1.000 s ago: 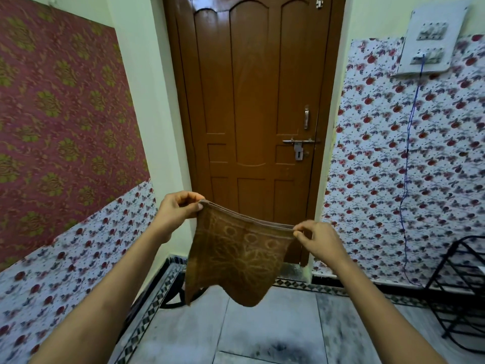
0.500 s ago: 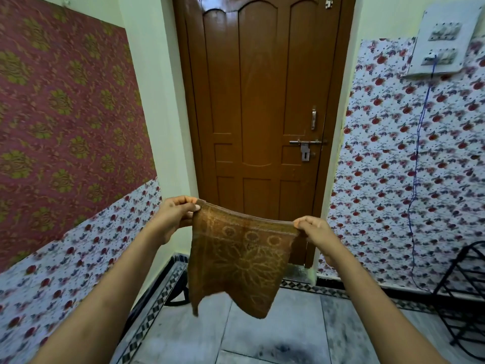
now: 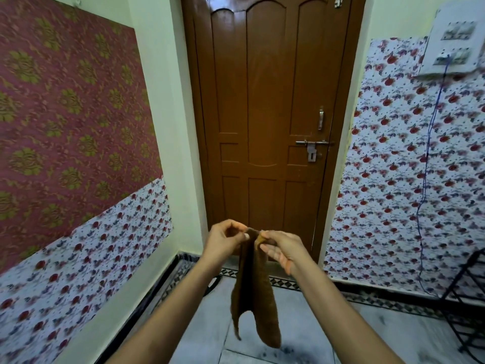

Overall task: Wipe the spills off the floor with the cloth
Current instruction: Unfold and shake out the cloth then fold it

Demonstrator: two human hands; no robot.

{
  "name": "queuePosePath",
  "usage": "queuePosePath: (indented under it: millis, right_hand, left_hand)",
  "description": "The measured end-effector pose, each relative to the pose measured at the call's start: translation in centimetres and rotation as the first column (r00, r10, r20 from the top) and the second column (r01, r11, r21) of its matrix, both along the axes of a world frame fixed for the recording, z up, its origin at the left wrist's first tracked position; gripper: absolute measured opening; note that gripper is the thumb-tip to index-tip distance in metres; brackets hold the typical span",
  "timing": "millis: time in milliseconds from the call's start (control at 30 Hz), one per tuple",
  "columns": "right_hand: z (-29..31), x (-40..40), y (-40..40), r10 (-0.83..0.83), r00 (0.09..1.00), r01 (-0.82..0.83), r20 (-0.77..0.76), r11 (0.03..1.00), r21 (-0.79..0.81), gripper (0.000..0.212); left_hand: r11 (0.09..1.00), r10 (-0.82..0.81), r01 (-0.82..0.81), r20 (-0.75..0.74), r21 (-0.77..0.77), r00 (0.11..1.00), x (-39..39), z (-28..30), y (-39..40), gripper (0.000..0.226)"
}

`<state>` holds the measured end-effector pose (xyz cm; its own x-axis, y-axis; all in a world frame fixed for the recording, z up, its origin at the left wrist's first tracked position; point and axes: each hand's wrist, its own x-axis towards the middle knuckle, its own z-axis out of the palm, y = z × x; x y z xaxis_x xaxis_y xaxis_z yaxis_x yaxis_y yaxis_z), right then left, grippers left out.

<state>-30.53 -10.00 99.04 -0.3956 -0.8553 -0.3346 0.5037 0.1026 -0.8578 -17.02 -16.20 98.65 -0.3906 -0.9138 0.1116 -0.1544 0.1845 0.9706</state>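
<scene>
A brown patterned cloth hangs folded in half lengthwise in front of me, its lower end dangling above the grey tiled floor. My left hand pinches its top edge from the left. My right hand holds the top edge from the right with thumb and forefinger, the other fingers spread. The two hands almost touch. A dark smudged patch shows on the floor tile below the cloth.
A closed brown wooden door stands straight ahead. Patterned walls close in on the left and right. A black metal rack stands at the right edge, beside a blue cable hanging from a switchboard.
My hands have come together from wide apart, folding the spread cloth in half so it hangs narrow. The view has moved a little closer to the door.
</scene>
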Motion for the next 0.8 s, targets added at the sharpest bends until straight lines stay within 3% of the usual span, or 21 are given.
queuePosePath:
  millis: [267, 367, 467, 500, 567, 633, 700, 800]
  right_hand:
    - [0.5, 0.1, 0.4, 0.056, 0.976, -0.072, -0.210, 0.995, -0.069, 0.014]
    - [0.5, 0.1, 0.5, 0.050, 0.928, -0.080, -0.369, 0.995, -0.065, 0.028]
    - [-0.6, -0.5, 0.5, -0.122, 0.874, 0.085, -0.471, 0.992, -0.098, 0.027]
    - [-1.1, -0.8, 0.5, -0.099, 0.871, 0.065, -0.481, 0.994, -0.087, 0.029]
    - [-2.1, -1.2, 0.6, 0.081, 0.885, -0.097, -0.458, 0.995, -0.013, 0.049]
    - [-2.7, -1.5, 0.6, 0.225, 0.919, -0.246, -0.324, 0.969, -0.024, 0.063]
    - [-2.9, -1.6, 0.5, 0.271, 0.939, -0.297, -0.209, 0.949, -0.102, 0.057]
    - [-2.6, -1.8, 0.2, 0.255, 0.953, -0.281, -0.165, 0.948, -0.152, 0.037]
  left_hand:
    - [0.991, -0.059, 0.065, 0.055, -0.114, 0.997, -0.1, -0.4, 0.3, 0.014]
    - [0.986, 0.023, -0.011, 0.074, -0.163, 0.997, -0.1, 0.0, 0.2, 0.010]
    - [0.998, 0.021, -0.022, -0.021, -0.053, 1.000, 0.0, 0.9, 0.2, 0.009]
    - [1.000, 0.000, -0.001, -0.062, -0.009, 0.998, 0.1, 1.3, 0.3, 0.009]
    - [0.997, -0.051, 0.059, -0.143, 0.055, 0.988, 0.4, 2.5, 0.4, 0.011]
    - [0.991, -0.095, 0.110, -0.190, 0.072, 0.977, 0.9, 3.7, 0.1, 0.014]
    - [0.986, -0.136, 0.151, -0.195, 0.065, 0.971, 1.5, 4.6, -0.4, 0.016]
    - [0.980, -0.174, 0.188, -0.179, 0.066, 0.968, 2.8, 5.1, -1.4, 0.017]
